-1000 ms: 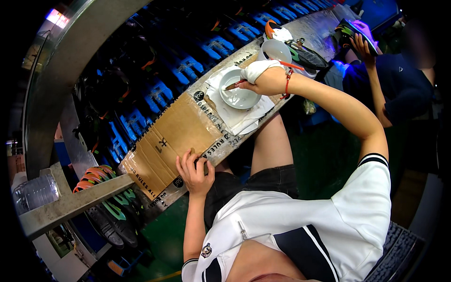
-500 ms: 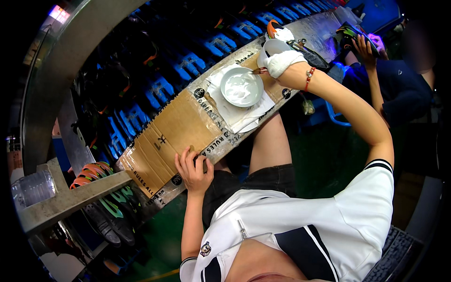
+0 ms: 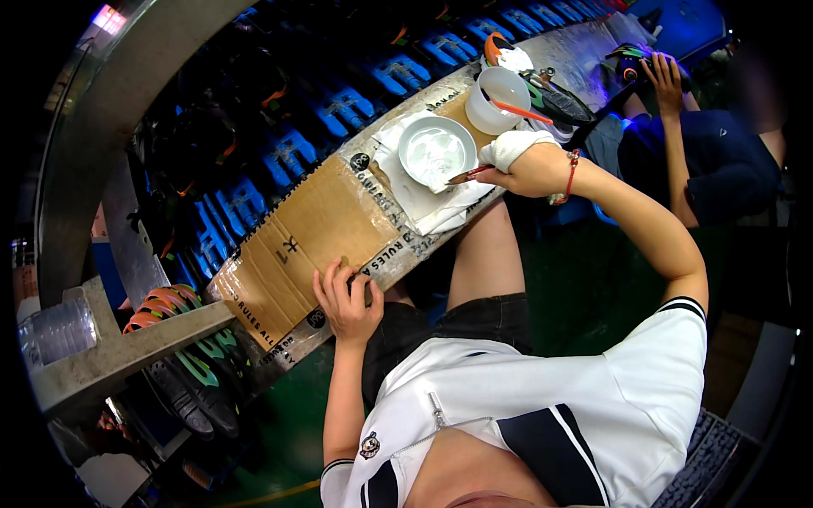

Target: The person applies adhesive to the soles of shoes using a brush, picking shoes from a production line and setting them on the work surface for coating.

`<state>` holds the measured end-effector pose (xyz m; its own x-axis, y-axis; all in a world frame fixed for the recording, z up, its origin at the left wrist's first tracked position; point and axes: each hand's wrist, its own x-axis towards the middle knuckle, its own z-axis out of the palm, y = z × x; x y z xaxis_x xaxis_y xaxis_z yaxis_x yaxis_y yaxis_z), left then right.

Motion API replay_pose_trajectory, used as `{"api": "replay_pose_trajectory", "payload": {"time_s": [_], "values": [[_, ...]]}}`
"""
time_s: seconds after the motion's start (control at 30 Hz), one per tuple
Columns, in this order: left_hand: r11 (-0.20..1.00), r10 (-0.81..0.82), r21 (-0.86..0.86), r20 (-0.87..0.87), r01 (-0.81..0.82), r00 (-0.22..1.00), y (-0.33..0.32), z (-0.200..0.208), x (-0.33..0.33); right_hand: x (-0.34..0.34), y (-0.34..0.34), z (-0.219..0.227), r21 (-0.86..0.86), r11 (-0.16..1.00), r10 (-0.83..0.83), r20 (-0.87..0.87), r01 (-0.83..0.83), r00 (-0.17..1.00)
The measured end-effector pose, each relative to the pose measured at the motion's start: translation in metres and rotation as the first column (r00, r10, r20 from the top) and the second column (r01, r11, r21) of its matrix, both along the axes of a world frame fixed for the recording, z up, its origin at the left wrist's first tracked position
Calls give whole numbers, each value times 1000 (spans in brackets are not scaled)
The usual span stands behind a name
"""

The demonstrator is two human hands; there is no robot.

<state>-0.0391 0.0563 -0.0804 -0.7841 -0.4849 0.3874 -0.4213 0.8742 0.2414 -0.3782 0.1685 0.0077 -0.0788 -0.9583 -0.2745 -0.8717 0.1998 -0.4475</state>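
Observation:
My right hand (image 3: 542,169), with white cloth wrapped over part of its fingers, pinches a thin brush (image 3: 468,175). The brush tip is at the near right rim of a round bowl (image 3: 464,142) that holds a white, glossy liquid. Under the bowl lie white sheets (image 3: 421,212). A translucent cup (image 3: 498,89) stands just beyond my right hand, with an orange-red stick (image 3: 521,111) leaning across it. My left hand (image 3: 349,309) rests at the near edge of a flat cardboard sheet (image 3: 326,220), empty, its fingers loosely bent and apart.
Behind the bench (image 3: 584,55) runs a row of blue holders (image 3: 343,110). Shoe soles (image 3: 190,402) hang at the lower left by a metal frame (image 3: 135,360). A dark shoe part (image 3: 561,100) lies beyond the cup. A co-worker (image 3: 711,152) sits at the right, handling a shoe.
My right hand has moved from over the cup toward me, uncovering the cup and its stick. The brush has shifted to the bowl's near right rim. My left hand has barely moved.

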Motion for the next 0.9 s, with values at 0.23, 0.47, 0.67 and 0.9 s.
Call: {"api": "replay_pose_trajectory", "payload": {"time_s": [0.23,0.47,0.67,0.9], "values": [[1000,4,7,-5,-4,1000,-1,0,0,11,-27,-13,-131,991,-5,15,7,1000],[1000,0,5,-5,0,1000,-1,0,-1,9,-32,-5,-98,995,8,-27,-10,1000],[1000,-5,13,-9,5,1000,-1,0,1,-2,-4,4,-17,998,52,-126,-54,991],[1000,-7,9,-13,7,1000,-1,0,0,-27,9,-4,-68,998,-31,-297,11,955]]}}
